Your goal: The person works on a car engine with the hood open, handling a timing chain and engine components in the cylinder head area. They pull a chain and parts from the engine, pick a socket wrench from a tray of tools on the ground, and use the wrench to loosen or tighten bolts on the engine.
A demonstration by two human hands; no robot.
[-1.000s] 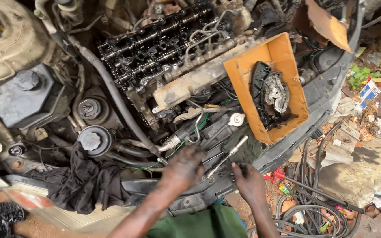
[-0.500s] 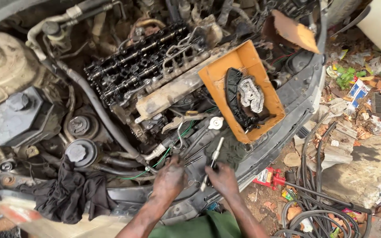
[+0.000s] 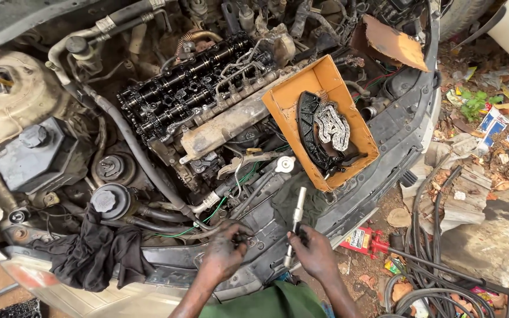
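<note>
- Head view: right hand (image 3: 316,254) w/ grip clamped on a metal ratchet tool (image 3: 295,227), shaft upright, at the front panel (image 3: 172,259) of the engine bay.
- Left hand (image 3: 224,253) just beside it, fingers curled on a small dark part; can't tell what.
- Behind: orange tray (image 3: 301,97) holding 1 chain (image 3: 332,126); black rag (image 3: 98,253) far left.
</note>
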